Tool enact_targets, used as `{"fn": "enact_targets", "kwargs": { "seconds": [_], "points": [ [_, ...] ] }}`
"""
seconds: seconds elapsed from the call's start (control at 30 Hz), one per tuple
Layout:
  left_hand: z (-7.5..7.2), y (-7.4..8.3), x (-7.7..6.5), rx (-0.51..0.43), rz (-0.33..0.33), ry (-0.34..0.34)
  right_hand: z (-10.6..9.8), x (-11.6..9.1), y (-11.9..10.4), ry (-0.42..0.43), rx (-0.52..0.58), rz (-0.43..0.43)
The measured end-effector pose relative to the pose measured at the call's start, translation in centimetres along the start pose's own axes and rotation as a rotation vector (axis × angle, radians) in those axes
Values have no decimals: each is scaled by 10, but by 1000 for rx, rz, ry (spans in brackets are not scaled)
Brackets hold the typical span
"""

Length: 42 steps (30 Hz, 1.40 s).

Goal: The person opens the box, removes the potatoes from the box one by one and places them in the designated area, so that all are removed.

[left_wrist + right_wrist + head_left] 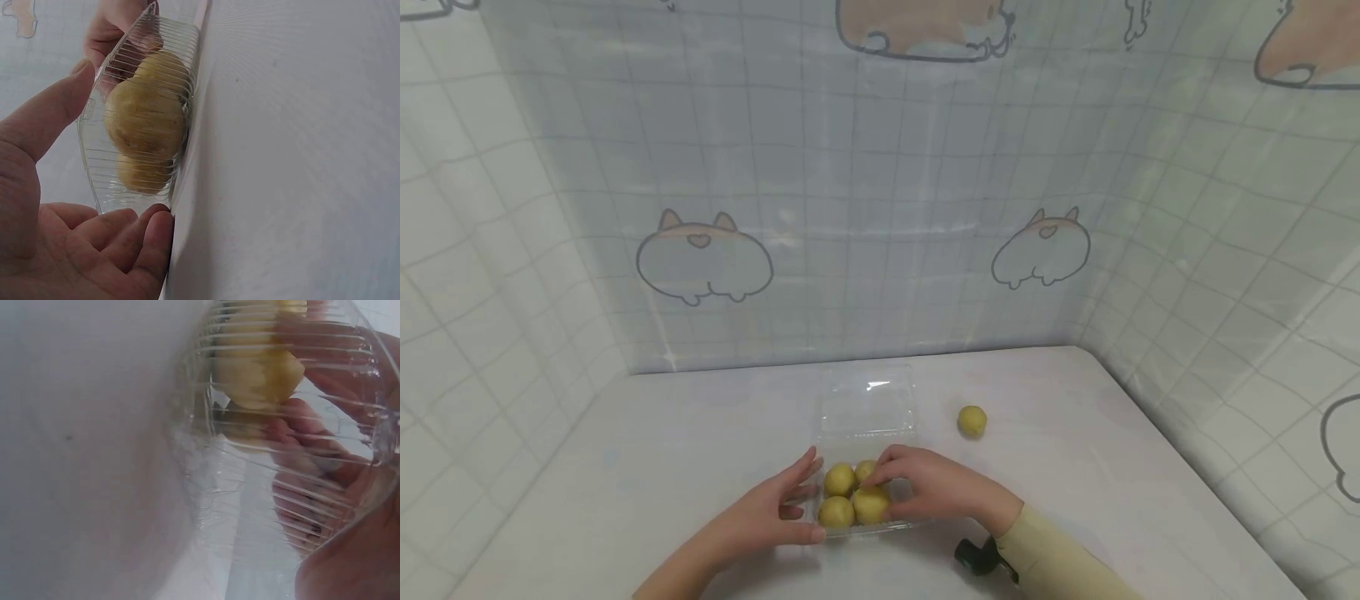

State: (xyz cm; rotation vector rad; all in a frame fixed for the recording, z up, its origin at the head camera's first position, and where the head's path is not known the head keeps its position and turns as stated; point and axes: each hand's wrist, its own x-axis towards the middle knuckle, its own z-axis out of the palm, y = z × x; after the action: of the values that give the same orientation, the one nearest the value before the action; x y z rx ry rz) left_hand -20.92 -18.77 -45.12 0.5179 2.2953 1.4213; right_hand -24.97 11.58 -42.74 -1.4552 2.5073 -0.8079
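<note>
A clear plastic clamshell box (895, 527) stands on the table with its lid (867, 407) folded back. Several yellow lemons lie in it, among them a far-left one (839, 479) and a near-left one (837, 512). At the box's left end my left hand (767, 517) grips the side, thumb at the near corner and fingers along the wall. From the right my right hand (936, 485) reaches inside, thumb and fingers about the near-right lemon (871, 505). Ribbed plastic partly blurs the right fingers (312, 440) in the right wrist view.
One loose lemon (972, 422) lies on the white table (1075, 467), right of the lid. A black device (977, 557) is by the right wrist. Patterned curtains (880, 208) rise at the back and both sides.
</note>
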Motion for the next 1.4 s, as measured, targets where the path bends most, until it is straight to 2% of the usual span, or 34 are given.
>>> {"fn": "enact_targets", "kwargs": {
  "seconds": [0.37,0.67,0.97,1.27,1.4],
  "points": [
    [2,0,0,9,-4,8,1,7,-2,-60,-149,28],
    [3,1,1,22,6,15,1,8,1,-91,-126,42],
    [5,1,1,29,-5,22,-1,10,-4,-128,-163,46],
    [6,2,2,27,-7,23,-4,15,-11,-172,-248,61],
    [5,2,3,24,-2,19,-3,16,-10,-168,-315,23]
  ]
}}
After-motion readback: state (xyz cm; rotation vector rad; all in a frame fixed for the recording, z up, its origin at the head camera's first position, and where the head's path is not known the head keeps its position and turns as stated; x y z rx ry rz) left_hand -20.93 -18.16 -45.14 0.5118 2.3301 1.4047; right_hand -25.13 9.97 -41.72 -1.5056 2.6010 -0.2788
